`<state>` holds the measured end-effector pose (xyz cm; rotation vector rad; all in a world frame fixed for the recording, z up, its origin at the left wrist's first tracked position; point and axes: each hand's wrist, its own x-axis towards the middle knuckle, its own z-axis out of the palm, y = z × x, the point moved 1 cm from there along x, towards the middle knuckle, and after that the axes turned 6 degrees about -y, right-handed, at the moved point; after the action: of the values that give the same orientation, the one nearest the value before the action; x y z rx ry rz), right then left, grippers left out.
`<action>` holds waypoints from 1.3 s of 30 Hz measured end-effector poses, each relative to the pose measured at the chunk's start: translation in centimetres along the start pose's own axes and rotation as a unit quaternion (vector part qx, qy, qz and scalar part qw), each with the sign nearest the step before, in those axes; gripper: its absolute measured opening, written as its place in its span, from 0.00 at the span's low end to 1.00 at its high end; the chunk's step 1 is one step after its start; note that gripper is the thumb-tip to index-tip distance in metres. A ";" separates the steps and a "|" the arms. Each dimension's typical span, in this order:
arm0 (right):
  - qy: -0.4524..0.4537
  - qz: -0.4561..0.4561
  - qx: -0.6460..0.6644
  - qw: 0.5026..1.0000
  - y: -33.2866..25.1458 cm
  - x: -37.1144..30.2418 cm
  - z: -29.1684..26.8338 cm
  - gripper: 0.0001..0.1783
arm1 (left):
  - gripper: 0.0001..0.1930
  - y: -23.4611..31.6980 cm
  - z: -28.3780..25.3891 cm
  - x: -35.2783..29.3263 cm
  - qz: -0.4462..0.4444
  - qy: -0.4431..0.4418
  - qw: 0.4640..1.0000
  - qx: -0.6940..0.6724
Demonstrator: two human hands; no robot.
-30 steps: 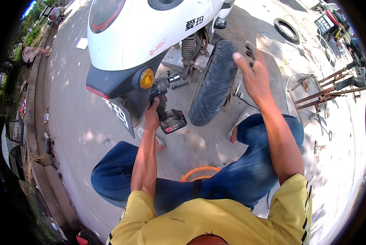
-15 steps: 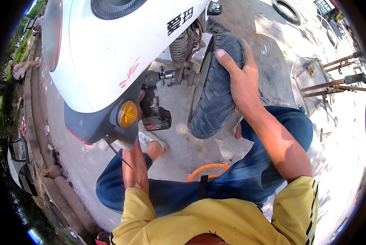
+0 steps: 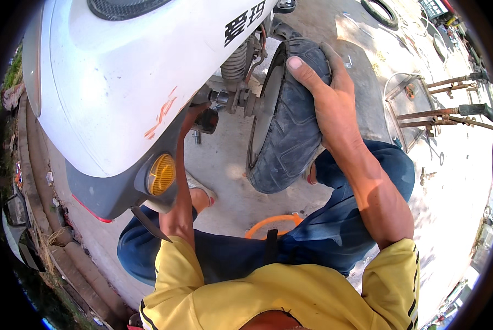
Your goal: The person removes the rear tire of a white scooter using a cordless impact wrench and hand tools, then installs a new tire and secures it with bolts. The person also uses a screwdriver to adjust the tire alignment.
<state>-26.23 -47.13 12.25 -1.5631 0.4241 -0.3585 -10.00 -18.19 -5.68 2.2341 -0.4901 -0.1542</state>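
A scooter's black rear wheel (image 3: pixel 293 124) stands near the middle of the view, leaning a little, just right of a coil spring (image 3: pixel 235 63). The person's right hand (image 3: pixel 334 102) is clasped on the tyre, thumb across the tread, fingers over the far edge; a second ago it was open and off the rubber. The left hand (image 3: pixel 195 114), partly hidden by the scooter's tail, appears to grip a power driver (image 3: pixel 206 121). The hands are apart. The driver's battery end has swung up, and its socket (image 3: pixel 219 98) now points at the wheel's hub; I cannot tell whether it is seated. To my eye, that puts the tool in line for the hub while the right hand steadies the wheel. Beyond are the white bodywork (image 3: pixel 120 82), an amber lamp (image 3: pixel 162 174), an orange ring (image 3: pixel 274 223) and a loose tyre (image 3: pixel 379 13).
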 end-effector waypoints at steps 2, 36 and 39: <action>-0.004 0.002 -0.014 1.000 0.0 0.2 0.0 0.48 | 0.29 -0.5 0.3 0.1 -0.032 -0.013 0.999 -0.011; -0.012 -0.038 -0.108 0.993 -1.9 -1.1 1.6 0.53 | 0.29 -8.0 3.4 -2.0 -0.034 0.046 0.996 0.072; -0.013 -0.039 -0.104 0.994 -2.0 -1.2 1.7 0.53 | 0.29 -7.0 2.9 -1.8 -0.037 0.041 0.997 0.058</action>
<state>-26.36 -45.09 14.22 -1.7896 0.3904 -0.3616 -10.33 -15.43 -12.95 2.3624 -0.3793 -0.0735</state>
